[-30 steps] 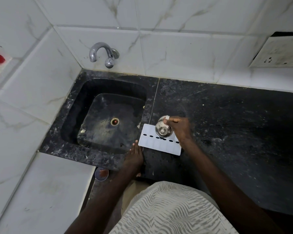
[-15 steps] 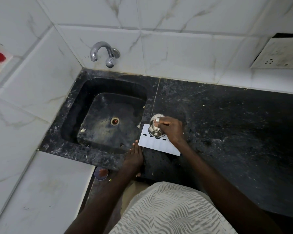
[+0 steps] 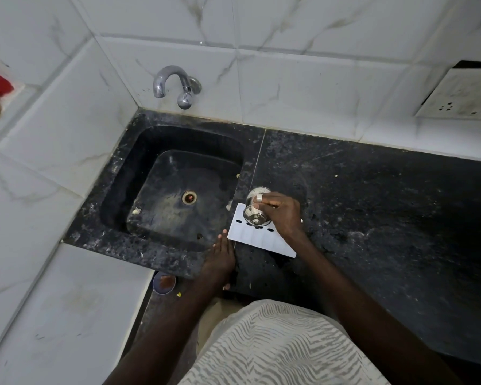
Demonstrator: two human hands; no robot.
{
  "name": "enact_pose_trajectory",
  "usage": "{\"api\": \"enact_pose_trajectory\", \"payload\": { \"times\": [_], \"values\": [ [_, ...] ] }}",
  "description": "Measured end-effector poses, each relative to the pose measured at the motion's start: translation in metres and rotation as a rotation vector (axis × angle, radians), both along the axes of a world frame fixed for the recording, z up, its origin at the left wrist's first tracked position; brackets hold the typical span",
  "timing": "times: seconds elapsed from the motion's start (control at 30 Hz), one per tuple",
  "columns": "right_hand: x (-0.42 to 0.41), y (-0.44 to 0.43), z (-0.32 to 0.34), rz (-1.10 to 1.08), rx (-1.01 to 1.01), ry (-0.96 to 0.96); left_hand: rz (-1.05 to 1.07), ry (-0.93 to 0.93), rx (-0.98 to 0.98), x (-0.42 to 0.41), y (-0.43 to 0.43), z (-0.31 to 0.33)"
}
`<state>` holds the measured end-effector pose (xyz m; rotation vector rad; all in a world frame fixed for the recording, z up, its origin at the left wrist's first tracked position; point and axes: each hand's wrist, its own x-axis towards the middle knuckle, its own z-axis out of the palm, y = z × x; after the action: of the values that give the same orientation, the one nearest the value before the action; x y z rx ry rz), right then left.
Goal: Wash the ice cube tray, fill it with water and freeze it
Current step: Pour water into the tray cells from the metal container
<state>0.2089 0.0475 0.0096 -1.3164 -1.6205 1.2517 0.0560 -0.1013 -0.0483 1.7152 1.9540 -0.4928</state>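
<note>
The ice cube tray (image 3: 261,241) is lying flat on the black desk (image 3: 372,218), just to the right of the sink (image 3: 122,190) and straight in front of me. Its long axis is running across my body, from the sink side out to my right and slanting a little toward me at the right end. My right hand (image 3: 282,215) is hovering over the tray's far edge near its sink-side end, fingers and thumb curling round a small steel cup (image 3: 257,211) that I am holding tipped over the tray. I cannot tell whether any water is coming out of it. My left hand (image 3: 220,257) is resting flat on the front of the desk with its fingers straight, holding nothing, and its fingertips are reaching right up to the tray's near corner on the sink side. I cannot tell if they are actually touching it. The tap (image 3: 172,79) is sitting well away at the back wall, over the far side of the sink. I judge that I am filling the tray from the cup rather than under the tap. The left hand is the nearer one to the tray's left short end. The right end is lying free beyond my right wrist, so a level lift would be calling for one hand at each short end once the cup is down.
</note>
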Motion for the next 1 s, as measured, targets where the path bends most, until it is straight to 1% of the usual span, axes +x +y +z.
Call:
{"api": "enact_pose_trajectory", "payload": {
  "times": [0.17,0.3,0.4,0.57,0.8,1.0],
  "values": [
    [0.000,0.003,0.000,-0.009,-0.028,0.015,0.004,-0.004,-0.010,0.000,-0.001,0.001],
    [-0.005,0.008,-0.001,-0.104,-0.187,0.060,0.006,-0.006,-0.019,0.001,-0.001,0.002],
    [-0.010,0.010,0.001,-0.149,-0.241,0.103,0.004,-0.008,-0.019,0.001,-0.002,0.003],
    [-0.018,0.011,0.005,-0.120,-0.207,0.104,0.014,-0.001,-0.018,0.001,0.000,0.001],
    [-0.023,0.007,0.007,-0.034,-0.079,0.045,0.018,-0.003,-0.024,0.001,-0.001,0.000],
    [-0.024,0.004,0.009,0.006,-0.025,0.063,0.021,-0.002,-0.031,0.002,-0.001,0.000]
  ]
}}
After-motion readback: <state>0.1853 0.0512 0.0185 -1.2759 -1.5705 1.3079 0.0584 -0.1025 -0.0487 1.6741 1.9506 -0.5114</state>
